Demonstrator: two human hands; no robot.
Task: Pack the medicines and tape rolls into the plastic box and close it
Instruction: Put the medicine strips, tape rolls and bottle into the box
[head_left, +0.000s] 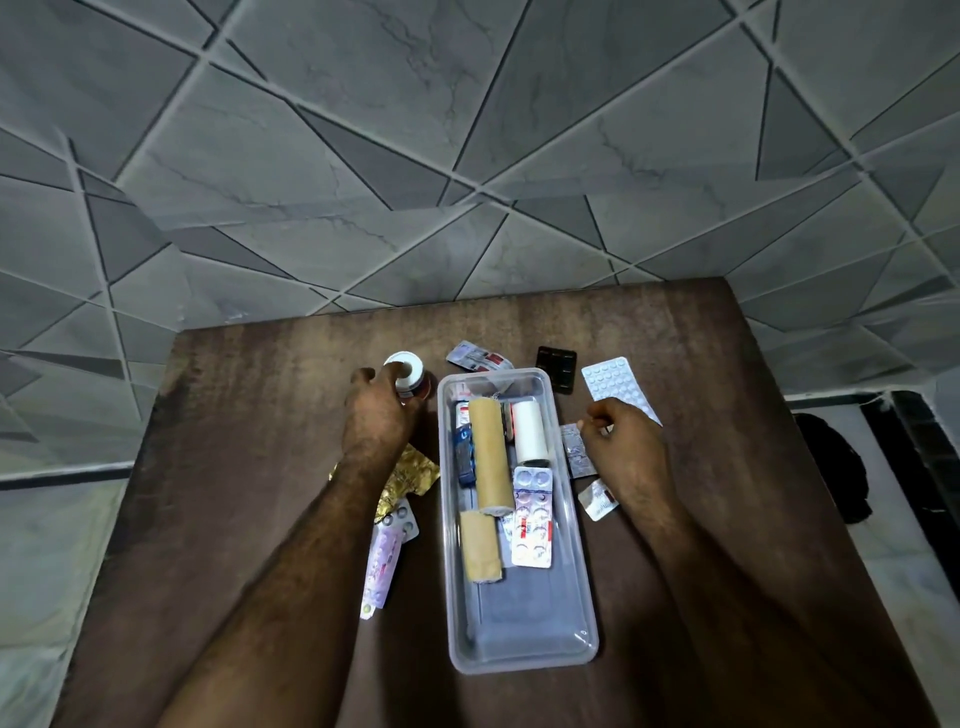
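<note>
A dark brown wooden worktop (260, 467) fills the lower frame. At its centre lies a clear rectangular plastic box (566, 597). Left of it lie a crumpled gold foil strip (415, 475) and a small white-capped bottle (408, 371); upper right, a white blister sheet (615, 384) and a black blister pack (557, 366).

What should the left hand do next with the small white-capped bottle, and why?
Probably close the fingers on the bottle, lift it and carry it right into the plastic box. The left hand already rests on its cap, the bottle stands on the table just outside the box, and the near end of the box is bare.
</note>
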